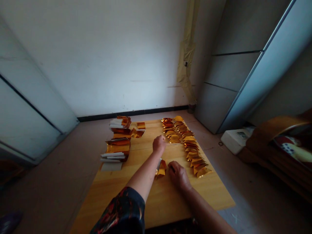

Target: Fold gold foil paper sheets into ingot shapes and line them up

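Note:
My left hand (159, 144) reaches out over the middle of the table with its fingers curled closed. It is right beside the near end of a row of folded gold foil papers (172, 131); what it grips, if anything, is hidden. Lower and to the right, my right hand (178, 174) is closed too, low over the wood, and I cannot see into its fingers. Just left of it lies one folded gold foil paper (161, 169), partly covered by my left forearm.
Stacks of gold foil sheets with pale backs (118, 148) lie along the left of the wooden table (156, 211). A second, longer row of folded gold papers (195, 156) runs down the right. A white box (234, 141) and wooden seat (263, 162) stand beyond, near a fridge (234, 65).

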`<state>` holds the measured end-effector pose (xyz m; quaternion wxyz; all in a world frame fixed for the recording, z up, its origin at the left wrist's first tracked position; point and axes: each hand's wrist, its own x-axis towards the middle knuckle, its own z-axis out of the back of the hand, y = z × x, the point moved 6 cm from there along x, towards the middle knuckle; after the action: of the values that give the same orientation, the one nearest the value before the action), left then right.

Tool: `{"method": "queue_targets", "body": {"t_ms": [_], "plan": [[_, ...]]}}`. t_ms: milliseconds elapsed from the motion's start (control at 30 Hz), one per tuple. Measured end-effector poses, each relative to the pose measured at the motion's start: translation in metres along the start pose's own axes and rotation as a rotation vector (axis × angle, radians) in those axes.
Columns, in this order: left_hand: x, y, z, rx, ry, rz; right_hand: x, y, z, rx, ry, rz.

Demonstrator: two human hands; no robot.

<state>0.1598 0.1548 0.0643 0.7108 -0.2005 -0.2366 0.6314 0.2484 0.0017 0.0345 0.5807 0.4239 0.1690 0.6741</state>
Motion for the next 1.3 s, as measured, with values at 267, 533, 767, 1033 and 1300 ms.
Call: {"method": "queue_targets", "body": {"t_ms": [267, 533, 767, 1033, 1300], "plan": [[-0.09, 0.036, 0.04, 0.072, -0.05, -0.119, 0.002, -0.005, 0.003, 0.056, -0.066, 0.024], [-0.143, 0.055, 0.026, -0.055, -0.081, -0.221, 0.004, 0.001, -0.001, -0.025, 0.043, 0.056], [-0.14, 0.055, 0.014, -0.049, -0.052, -0.152, 0.014, -0.002, -0.01, -0.18, 0.136, -0.1], [-0.131, 0.059, 0.009, -0.19, -0.078, -0.094, 0.029, 0.004, -0.019, -0.432, 0.189, -0.302], [-0.128, 0.058, 0.007, -0.13, -0.093, -0.029, 0.029, 0.007, -0.023, -0.489, 0.156, -0.289]]}}
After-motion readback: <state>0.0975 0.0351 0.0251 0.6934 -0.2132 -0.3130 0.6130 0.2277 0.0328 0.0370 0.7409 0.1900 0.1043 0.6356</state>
